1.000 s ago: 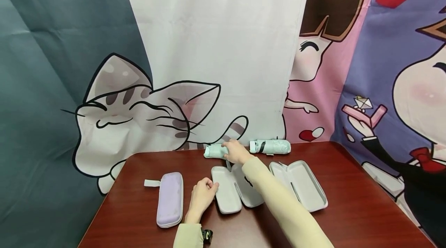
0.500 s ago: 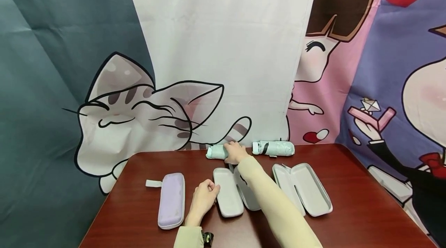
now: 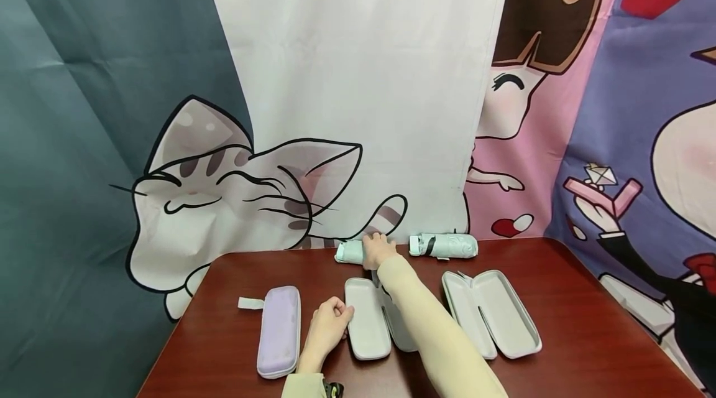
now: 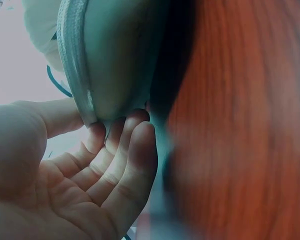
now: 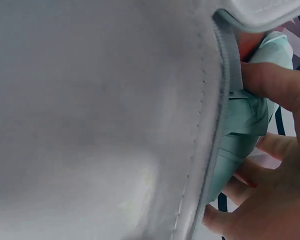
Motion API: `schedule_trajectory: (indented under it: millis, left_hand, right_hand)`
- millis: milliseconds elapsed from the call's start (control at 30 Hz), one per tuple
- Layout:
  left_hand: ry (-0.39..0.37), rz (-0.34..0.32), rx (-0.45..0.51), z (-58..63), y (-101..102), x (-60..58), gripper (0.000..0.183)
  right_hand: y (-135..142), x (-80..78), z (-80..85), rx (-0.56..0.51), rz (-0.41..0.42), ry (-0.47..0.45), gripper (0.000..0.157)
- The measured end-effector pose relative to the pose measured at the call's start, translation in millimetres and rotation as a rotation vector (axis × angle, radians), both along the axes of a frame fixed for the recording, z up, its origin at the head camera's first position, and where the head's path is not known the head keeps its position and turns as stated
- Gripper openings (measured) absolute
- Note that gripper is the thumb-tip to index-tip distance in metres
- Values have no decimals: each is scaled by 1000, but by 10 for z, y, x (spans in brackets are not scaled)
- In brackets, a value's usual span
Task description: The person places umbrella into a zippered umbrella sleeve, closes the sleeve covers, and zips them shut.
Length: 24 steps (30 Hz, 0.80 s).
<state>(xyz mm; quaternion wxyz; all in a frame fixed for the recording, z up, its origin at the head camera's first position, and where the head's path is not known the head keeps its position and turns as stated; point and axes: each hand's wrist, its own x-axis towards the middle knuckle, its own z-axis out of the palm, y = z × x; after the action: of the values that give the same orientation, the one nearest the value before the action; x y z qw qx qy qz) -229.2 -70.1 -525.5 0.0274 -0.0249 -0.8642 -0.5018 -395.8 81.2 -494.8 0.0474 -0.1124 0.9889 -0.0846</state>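
Observation:
My left hand (image 3: 327, 326) pinches the near left edge of an open pale grey zip case (image 3: 367, 326) in the middle of the table. In the left wrist view, thumb and fingers meet at the zipped rim of that case (image 4: 115, 55). Beyond the case my right hand (image 3: 380, 252) grips a folded mint-green umbrella (image 3: 349, 252) lying at the table's back edge. The right wrist view shows thumb and fingers round this umbrella (image 5: 240, 150), partly hidden behind the case (image 5: 90, 110). My right sleeve covers much of the case's right half.
A second folded mint umbrella (image 3: 450, 245) with a black strap lies at the back, to the right. Another open grey case (image 3: 506, 311) lies right of my right arm. Left of my left hand is a closed purple case (image 3: 279, 333) with a white strap (image 3: 250, 303).
My right hand has settled further over the umbrella, hiding more of it. My left hand stays at the case's edge. The head view has shifted slightly.

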Motion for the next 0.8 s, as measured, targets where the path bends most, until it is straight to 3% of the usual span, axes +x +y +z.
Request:
schedule_trajectory:
  millis: [367,800]
  left_hand:
    - [6,-8,22,-48,36,70,21]
    - [22,13,-24,1,-16,-18,21]
  right_hand:
    - [18,-14,-87,16,-42,-45,74]
    - [-23,48,127,0,38,98,67]
